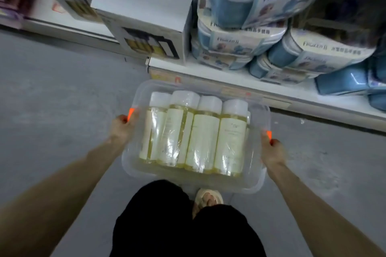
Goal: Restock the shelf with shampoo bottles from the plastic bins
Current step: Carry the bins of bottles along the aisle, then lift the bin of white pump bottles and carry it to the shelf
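Observation:
I carry a clear plastic bin [255, 181] in front of me, above the grey floor. Several shampoo bottles [200, 133] with white caps, cream labels and yellow liquid lie side by side inside it, wrapped in clear film. My left hand [123, 128] grips the bin's left end at an orange handle clip [131, 113]. My right hand [272, 151] grips the right end at the other orange clip [269, 134]. The white low shelf [240, 81] runs just beyond the bin.
White cartons [146, 12] with red lettering stand on the shelf at left. Stacked blue and white round packs [261, 33] fill it at right. My legs in black trousers and a sandalled foot [206, 199] show below the bin. Grey floor [52, 100] spreads left.

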Motion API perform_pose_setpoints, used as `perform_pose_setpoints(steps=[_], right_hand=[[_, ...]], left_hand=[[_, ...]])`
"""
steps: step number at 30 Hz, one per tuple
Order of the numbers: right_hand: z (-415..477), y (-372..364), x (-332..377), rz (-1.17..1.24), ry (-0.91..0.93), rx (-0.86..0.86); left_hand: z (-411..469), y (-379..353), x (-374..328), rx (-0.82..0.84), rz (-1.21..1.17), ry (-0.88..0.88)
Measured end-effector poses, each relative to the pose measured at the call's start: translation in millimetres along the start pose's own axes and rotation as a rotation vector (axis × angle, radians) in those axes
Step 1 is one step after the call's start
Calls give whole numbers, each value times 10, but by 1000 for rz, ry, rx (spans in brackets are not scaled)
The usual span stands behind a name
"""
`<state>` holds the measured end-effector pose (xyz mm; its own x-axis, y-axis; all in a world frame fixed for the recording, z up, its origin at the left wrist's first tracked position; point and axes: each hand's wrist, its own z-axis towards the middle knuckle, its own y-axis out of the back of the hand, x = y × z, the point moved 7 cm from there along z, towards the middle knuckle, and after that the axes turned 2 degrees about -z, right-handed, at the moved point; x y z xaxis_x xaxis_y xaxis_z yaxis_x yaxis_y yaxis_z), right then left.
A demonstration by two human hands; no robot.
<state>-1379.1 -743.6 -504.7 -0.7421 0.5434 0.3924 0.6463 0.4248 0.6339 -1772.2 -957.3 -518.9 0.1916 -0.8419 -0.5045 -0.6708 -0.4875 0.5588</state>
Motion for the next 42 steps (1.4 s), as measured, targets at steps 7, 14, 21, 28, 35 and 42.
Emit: perform_pose_setpoints(steps=[7, 14, 21, 28, 35, 42], right_hand=[[43, -16, -1, -25, 7, 12], [-370, 193, 231, -44, 90, 78], [-1549, 1068, 1097, 203, 281, 135], [-2976, 2783, 2098, 388, 438, 57], [-4322, 4764, 2737, 651, 608, -132], [-5547, 6476, 2485, 794, 763, -493]], left_hand=[[-4, -25, 34, -46, -23, -10], [-519, 90, -344, 37, 32, -95], [-1976, 288, -1555, 214, -21, -316], [-3864, 1039, -3238, 382, -133, -549], [-5774, 1688, -4858, 530, -215, -890], [-7580, 1780, -5908, 787, -222, -1253]])
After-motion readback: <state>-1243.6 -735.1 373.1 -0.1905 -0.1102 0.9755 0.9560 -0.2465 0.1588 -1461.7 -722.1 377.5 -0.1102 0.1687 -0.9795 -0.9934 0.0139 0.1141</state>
